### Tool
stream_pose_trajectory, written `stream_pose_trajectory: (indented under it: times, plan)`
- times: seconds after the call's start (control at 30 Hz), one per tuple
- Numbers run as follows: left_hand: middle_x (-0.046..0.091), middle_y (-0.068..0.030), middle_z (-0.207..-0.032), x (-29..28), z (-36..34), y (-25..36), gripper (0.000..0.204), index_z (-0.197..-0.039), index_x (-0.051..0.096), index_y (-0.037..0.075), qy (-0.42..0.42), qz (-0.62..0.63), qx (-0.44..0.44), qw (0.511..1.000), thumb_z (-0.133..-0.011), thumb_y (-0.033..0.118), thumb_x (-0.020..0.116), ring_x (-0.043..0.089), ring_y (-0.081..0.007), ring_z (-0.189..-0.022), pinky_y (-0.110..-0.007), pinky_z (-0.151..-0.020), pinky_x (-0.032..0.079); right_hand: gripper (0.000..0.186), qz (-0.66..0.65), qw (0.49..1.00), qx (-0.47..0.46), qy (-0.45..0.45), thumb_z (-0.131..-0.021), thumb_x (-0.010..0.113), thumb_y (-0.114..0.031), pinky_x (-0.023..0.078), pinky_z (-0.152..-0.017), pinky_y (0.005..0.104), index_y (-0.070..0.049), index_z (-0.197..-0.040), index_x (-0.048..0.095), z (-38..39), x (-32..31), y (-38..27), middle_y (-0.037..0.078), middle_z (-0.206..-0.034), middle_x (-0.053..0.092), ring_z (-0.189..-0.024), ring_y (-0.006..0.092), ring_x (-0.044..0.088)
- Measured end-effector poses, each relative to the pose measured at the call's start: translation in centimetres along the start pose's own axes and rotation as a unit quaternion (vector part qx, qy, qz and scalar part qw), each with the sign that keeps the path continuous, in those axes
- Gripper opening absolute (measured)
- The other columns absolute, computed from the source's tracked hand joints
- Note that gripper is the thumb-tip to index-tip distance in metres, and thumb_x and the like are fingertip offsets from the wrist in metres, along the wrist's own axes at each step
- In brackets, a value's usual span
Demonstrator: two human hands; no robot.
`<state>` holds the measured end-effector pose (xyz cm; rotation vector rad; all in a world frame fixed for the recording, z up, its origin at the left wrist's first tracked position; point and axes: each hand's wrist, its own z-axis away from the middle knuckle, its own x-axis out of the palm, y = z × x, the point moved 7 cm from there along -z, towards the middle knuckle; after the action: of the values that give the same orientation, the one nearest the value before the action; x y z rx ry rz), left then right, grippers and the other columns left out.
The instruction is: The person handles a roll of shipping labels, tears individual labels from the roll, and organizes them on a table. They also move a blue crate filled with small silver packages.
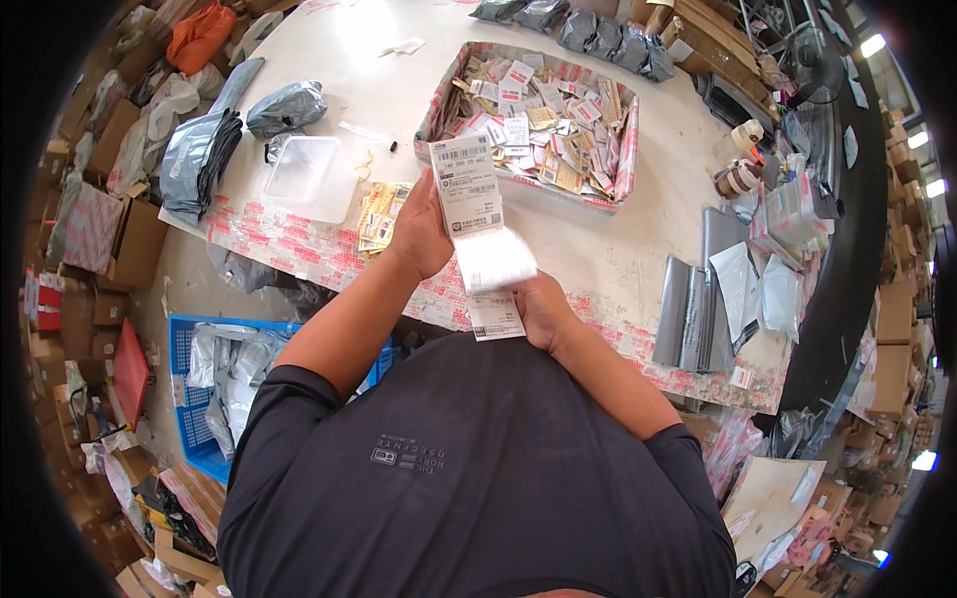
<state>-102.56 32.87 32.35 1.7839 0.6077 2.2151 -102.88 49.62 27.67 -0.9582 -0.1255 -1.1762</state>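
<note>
A strip of white printed shipping labels stretches between my two hands above the table's near edge. My left hand grips the upper part of the strip along its left side. Lower down, my right hand pinches the strip's lower end, where it folds and a further label hangs down. The middle fold is smeared by motion and glare. Beyond the strip stands a shallow box full of small printed cards. Beside my left wrist lies a stack of yellow cards.
A clear plastic tub and grey mailer bags are at the table's left. Rolled grey bags and white pouches lie at the right. Dark parcels line the far edge. A blue basket holding bags stands below left.
</note>
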Motion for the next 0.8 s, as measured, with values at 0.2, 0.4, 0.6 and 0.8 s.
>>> stream_pose_trajectory:
  times: [0.2, 0.4, 0.6, 0.8]
  plan:
    - [0.063, -0.0088, -0.132, -0.5, -0.3, 0.5, 0.059, -0.143, 0.050, 0.009, 0.018, -0.052, 0.004, 0.999, -0.107, 0.052, 0.031, 0.061, -0.0240, -0.120, -0.043, -0.105, 0.048, 0.027, 0.014, 0.997, -0.071, -0.041, -0.099, 0.057, -0.009, 0.059, -0.089, 0.0391, 0.005, -0.121, 0.059, -0.1, 1.8, -1.9, 0.018, -0.114, 0.070, -0.100, 0.0257, 0.071]
    - [0.060, -0.0092, -0.138, -0.7, -0.5, 0.8, 0.061, -0.147, 0.046, 0.009, 0.010, -0.030, 0.002, 0.999, -0.106, 0.053, 0.034, 0.056, -0.0251, -0.128, -0.043, -0.109, 0.044, 0.037, 0.012, 0.998, -0.044, -0.034, -0.105, 0.046, -0.025, 0.060, -0.088, 0.0444, 0.004, -0.125, 0.058, -0.3, 1.1, -0.6, 0.019, -0.117, 0.069, -0.103, 0.0287, 0.071]
    - [0.062, -0.0098, -0.134, -0.3, -0.6, 0.8, 0.061, -0.145, 0.047, 0.008, 0.000, -0.065, 0.009, 0.998, -0.107, 0.053, 0.032, 0.059, -0.0246, -0.123, -0.044, -0.108, 0.045, 0.036, 0.015, 0.995, -0.079, -0.059, -0.105, 0.047, -0.026, 0.060, -0.087, 0.0429, 0.004, -0.122, 0.058, -1.4, 1.3, -1.4, 0.018, -0.111, 0.070, -0.100, 0.0283, 0.071]
    - [0.063, -0.0081, -0.132, 0.0, -0.6, 1.2, 0.060, -0.143, 0.050, 0.009, 0.008, -0.006, 0.013, 1.000, -0.107, 0.054, 0.032, 0.061, -0.0249, -0.120, -0.045, -0.107, 0.046, 0.031, 0.010, 0.999, -0.050, -0.004, -0.103, 0.049, -0.018, 0.060, -0.088, 0.0405, 0.004, -0.122, 0.060, -0.5, 0.9, -0.6, 0.017, -0.114, 0.069, -0.100, 0.0281, 0.071]
